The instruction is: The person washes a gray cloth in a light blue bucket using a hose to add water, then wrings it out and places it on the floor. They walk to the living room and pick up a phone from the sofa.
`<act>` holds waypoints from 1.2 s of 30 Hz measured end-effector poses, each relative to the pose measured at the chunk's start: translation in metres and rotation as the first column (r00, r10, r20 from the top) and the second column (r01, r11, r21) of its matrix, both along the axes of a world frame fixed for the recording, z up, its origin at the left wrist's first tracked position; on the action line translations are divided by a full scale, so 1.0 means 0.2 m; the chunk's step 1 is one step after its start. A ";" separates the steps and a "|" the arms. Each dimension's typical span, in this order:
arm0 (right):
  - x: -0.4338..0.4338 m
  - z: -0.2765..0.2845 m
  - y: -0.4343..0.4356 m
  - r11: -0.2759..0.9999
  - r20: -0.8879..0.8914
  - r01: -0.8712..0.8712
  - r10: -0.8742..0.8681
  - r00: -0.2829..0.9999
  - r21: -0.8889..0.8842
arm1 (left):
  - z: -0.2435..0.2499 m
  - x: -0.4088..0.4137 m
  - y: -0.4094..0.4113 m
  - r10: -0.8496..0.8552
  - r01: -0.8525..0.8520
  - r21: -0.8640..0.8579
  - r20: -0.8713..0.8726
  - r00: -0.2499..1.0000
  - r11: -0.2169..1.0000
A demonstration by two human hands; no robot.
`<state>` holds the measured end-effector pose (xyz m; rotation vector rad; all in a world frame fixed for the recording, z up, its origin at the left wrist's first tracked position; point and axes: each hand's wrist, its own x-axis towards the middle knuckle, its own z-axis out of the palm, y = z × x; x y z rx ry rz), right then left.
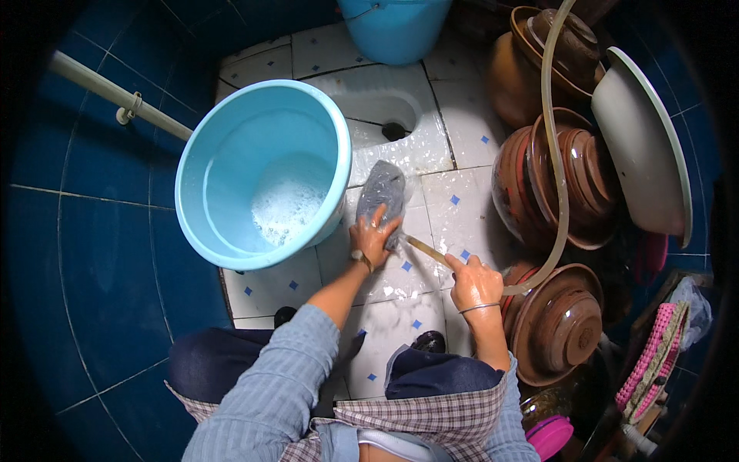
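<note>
A wet grey item (381,187), perhaps a cloth or a shoe, lies on the white tiled floor. My left hand (374,235) presses on its near end with fingers spread. Closed around a pale, flexible hose (426,250) is my right hand (477,284); the hose's end points at the grey item, and water runs over the tiles there. Left of the item stands a large light-blue plastic tub (219,173), tilted, with foamy water (288,202) in its bottom.
Beyond the item is a squat toilet pan (375,104), with a blue bucket (398,34) behind it. Stacked brown clay pots (531,179) and a white basin (635,144) line the right side. A pipe (127,98) runs along the blue tiled wall.
</note>
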<state>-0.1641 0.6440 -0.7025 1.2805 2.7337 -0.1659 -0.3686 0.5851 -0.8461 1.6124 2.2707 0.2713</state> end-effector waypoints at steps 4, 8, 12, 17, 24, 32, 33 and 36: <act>-0.04 0.04 0.00 1.000 -0.076 0.009 -0.008 0.997 0.016 | -0.14 -0.20 0.23 0.420 -0.469 0.013 0.424 0.802 0.883; -0.07 0.08 0.01 1.000 -0.144 -0.005 0.007 0.989 0.014 | -0.12 -0.23 0.29 0.720 -0.703 -0.260 0.483 0.499 0.661; -0.09 0.08 0.03 1.000 -0.160 -0.007 0.007 0.987 -0.001 | -0.16 -0.13 0.17 0.593 -0.650 0.140 0.303 0.746 0.747; -0.12 0.03 0.05 0.999 -0.159 -0.005 -0.001 0.987 -0.036 | -0.16 0.09 -0.01 0.183 -0.167 0.115 -0.154 0.971 0.979; -0.10 -0.03 0.09 0.999 -0.153 0.023 -0.027 0.988 -0.028 | -0.08 -0.15 0.29 -0.010 0.030 -0.273 0.075 0.997 0.962; -0.13 0.01 0.08 0.998 -0.228 0.042 -0.031 0.973 0.044 | -0.14 -0.17 0.34 0.546 -0.637 0.000 0.515 0.661 0.771; -0.13 0.01 0.08 0.999 -0.218 0.039 -0.030 0.975 0.037 | -0.14 -0.15 0.31 0.495 -0.592 0.203 0.378 0.782 0.780; -0.13 -0.01 0.08 0.999 -0.159 0.032 -0.030 0.987 0.008 | -0.12 0.01 0.16 0.299 -0.267 0.294 -0.068 0.952 0.918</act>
